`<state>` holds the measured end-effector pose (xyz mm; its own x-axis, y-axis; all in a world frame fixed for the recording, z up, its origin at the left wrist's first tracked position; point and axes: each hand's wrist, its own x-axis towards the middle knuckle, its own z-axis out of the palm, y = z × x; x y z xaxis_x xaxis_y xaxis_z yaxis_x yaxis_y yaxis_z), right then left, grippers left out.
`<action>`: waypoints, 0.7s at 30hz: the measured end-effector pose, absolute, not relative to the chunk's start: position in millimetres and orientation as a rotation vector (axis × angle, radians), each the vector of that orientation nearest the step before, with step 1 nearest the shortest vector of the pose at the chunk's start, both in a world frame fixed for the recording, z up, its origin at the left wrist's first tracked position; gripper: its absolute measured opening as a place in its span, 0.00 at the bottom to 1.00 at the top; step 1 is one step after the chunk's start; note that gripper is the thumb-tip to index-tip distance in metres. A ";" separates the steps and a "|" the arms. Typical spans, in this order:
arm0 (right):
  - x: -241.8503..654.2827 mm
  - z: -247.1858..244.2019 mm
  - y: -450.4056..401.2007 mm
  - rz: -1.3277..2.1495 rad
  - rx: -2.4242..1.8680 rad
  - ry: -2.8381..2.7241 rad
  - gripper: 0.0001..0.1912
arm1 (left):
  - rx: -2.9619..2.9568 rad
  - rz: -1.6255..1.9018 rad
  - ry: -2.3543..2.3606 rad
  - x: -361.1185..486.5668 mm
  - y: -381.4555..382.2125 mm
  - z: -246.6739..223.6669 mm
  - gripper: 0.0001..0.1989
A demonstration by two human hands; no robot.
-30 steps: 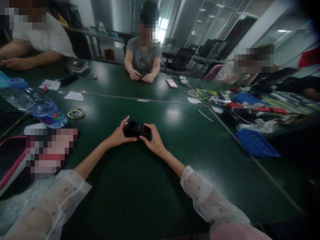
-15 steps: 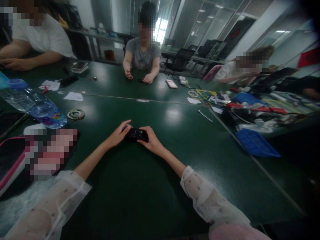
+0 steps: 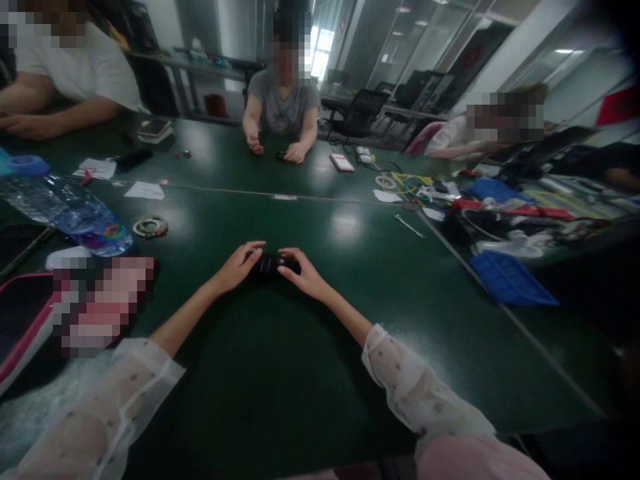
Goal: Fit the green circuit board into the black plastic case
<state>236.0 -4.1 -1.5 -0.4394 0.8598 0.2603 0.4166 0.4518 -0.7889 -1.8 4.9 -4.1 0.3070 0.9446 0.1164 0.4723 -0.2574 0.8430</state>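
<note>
Both of my hands hold a small black device (image 3: 270, 265) with white print or lit characters on its face, sideways over the green table (image 3: 260, 373). I cannot tell for certain whether it is a phone. My left hand (image 3: 241, 267) is closed on its left end, with the thumb along the near side and a forefinger reaching past the far edge. My right hand (image 3: 300, 270) grips the right end, its thumb lying on the face. The fingers under the device are hidden.
On the left lie a water bottle (image 3: 75, 210), a pink-edged case (image 3: 25, 320) and a tape roll (image 3: 150, 227). To the right are a wrench (image 3: 409, 226), a blue tray (image 3: 513, 277) and tangled cables (image 3: 405, 183). A person (image 3: 283, 100) sits opposite; others sit at both sides.
My right thumb has moved from the device's near edge up onto its face. The device has shifted very slightly. My left hand stays nearly the same.
</note>
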 end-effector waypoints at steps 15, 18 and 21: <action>239.7 0.2 2.5 1.076 -1.050 -1.972 0.21 | 1.738 0.808 1.216 0.4 -0.5 7.6 0.27; 240.5 -0.5 3.1 1.109 -1.034 -1.953 0.21 | 1.705 0.819 1.188 0.9 -1.6 10.1 0.27; 240.9 -0.6 3.3 1.104 -1.027 -1.961 0.21 | 1.679 0.804 1.194 1.0 -2.3 11.0 0.27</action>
